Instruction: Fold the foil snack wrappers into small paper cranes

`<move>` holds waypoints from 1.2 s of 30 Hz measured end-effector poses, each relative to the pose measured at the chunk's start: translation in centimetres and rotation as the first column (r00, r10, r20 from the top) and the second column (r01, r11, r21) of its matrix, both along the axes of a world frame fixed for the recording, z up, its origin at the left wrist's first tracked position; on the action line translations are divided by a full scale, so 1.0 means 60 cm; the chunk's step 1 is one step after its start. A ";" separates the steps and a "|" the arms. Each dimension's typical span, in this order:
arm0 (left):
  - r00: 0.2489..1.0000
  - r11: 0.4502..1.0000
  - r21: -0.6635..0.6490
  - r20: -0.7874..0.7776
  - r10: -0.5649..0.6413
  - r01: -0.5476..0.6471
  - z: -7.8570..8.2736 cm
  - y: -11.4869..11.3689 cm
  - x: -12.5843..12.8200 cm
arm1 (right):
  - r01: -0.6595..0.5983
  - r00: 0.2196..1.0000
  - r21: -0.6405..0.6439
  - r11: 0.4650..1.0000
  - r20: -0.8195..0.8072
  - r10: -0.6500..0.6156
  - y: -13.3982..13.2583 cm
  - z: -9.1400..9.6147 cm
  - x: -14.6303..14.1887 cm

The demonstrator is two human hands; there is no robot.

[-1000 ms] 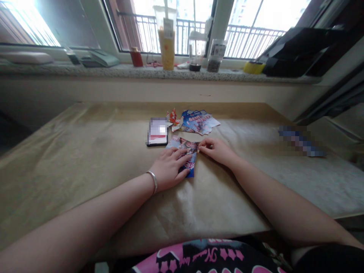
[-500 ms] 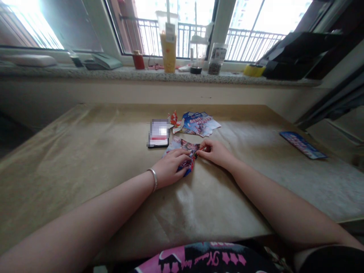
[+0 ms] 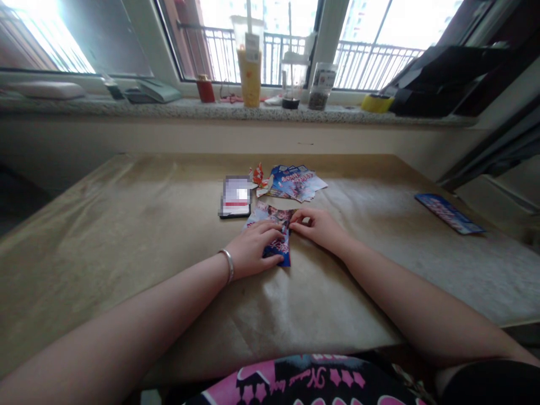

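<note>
The right hand's [image 3: 316,228] thumb and fingertips pinch the leaflet [image 3: 278,246] at its three-o'clock edge; the left hand [image 3: 253,247] spreads loosely over it. They seem busy working that edge; the next move calls for steady pressure, clear of the phone [image 3: 236,197] at eleven.

You appear to be in a home: across the top of the frame, a window [image 3: 330,45] faces a balcony-style railing [image 3: 373,64] with pale buildings [image 3: 363,22] beyond, drink cups [image 3: 251,79] stand on the speckled stone sill [image 3: 169,109], and your tabletop [image 3: 113,236] fills the middle below.
</note>
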State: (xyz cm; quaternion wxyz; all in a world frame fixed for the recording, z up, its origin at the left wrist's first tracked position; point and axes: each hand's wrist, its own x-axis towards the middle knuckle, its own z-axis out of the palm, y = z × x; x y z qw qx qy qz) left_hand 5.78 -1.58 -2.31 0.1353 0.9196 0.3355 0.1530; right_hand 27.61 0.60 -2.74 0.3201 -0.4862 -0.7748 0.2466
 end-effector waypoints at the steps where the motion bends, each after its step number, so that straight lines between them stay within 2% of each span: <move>1: 1.000 1.000 -0.004 0.000 0.016 -0.016 -0.001 -0.001 0.000 | 0.009 0.999 0.040 0.999 0.030 -0.010 -0.001 0.001 -0.001; 6: 0.999 0.999 -0.012 -0.017 0.050 -0.050 -0.003 -0.003 0.001 | 0.018 0.996 0.152 0.988 0.085 -0.031 -0.007 0.005 -0.006; 11: 0.998 1.000 0.015 -0.055 0.021 -0.020 0.001 -0.002 0.000 | 0.117 0.993 0.028 0.993 0.001 -0.117 -0.012 0.007 -0.011; 16: 0.997 0.998 0.005 -0.044 0.057 -0.057 -0.002 -0.003 0.001 | 0.170 0.982 -0.062 0.984 -0.074 -0.174 -0.007 0.003 -0.008; 21: 0.997 0.996 -0.027 0.000 0.081 -0.081 -0.003 -0.003 0.002 | 0.167 0.981 -0.039 0.985 -0.097 -0.170 -0.002 -0.003 -0.007; 31: 0.995 0.994 -0.027 -0.011 0.102 -0.103 -0.004 -0.003 0.002 | 0.148 0.989 -0.025 0.989 -0.005 -0.148 -0.003 0.000 -0.008; 36: 0.992 0.991 -0.055 -0.024 0.123 -0.124 -0.003 -0.004 0.003 | 0.148 0.989 0.011 0.989 -0.029 -0.148 -0.005 -0.004 -0.013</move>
